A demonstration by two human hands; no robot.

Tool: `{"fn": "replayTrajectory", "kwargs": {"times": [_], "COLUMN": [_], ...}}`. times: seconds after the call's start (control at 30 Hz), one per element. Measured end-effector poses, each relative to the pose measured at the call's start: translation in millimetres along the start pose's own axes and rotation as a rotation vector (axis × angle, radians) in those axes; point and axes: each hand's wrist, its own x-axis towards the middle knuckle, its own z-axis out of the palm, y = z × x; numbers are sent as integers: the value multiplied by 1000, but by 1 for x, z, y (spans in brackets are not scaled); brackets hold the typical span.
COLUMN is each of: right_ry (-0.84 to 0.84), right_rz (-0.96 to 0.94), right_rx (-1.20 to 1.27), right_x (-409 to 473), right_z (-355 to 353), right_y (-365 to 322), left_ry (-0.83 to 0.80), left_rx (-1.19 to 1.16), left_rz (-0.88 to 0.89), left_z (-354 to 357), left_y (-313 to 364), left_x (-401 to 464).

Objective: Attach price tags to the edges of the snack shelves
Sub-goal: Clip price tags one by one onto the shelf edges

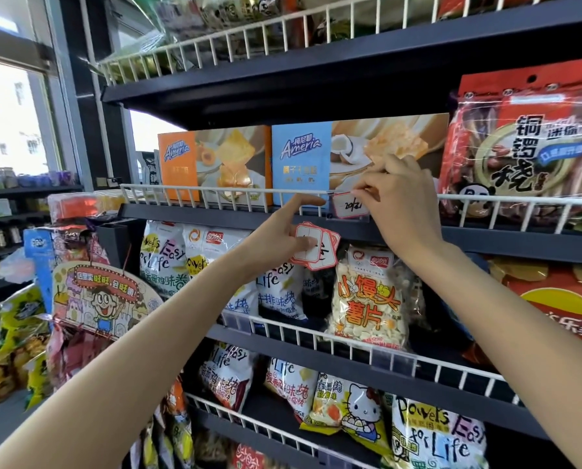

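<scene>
A white price tag with a red border (pixel 346 207) hangs on the white wire rail (pixel 215 190) of the dark shelf edge (pixel 188 216), below a blue Ameria box (pixel 301 164). My right hand (pixel 398 201) pinches the tag's upper right corner at the rail. My left hand (pixel 284 236) holds a small stack of the same red-bordered tags (pixel 320 253) between thumb and curled fingers, with the index finger stretched out to the rail just left of the hanging tag.
An orange Ameria box (pixel 215 164) stands left of the blue one and a large red snack bag (pixel 526 147) to the right. Lower shelves hold chip bags (pixel 367 306) behind wire rails. A hanging cartoon display (pixel 103 299) stands at the left.
</scene>
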Motion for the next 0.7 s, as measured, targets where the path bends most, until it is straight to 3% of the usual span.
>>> {"fn": "replayTrajectory", "kwargs": {"times": [0.47, 0.7], "right_ry": [-32, -26], "right_rz": [-165, -145], "right_rx": [-341, -323], "right_x": [-2, -6], "right_z": [9, 5], "right_y": [-12, -12], "left_ry": [-24, -44], "left_rx": [-30, -34], "left_rz": [4, -4], "left_z": [1, -1], "left_y": [5, 12], "left_x": [-1, -3]}}
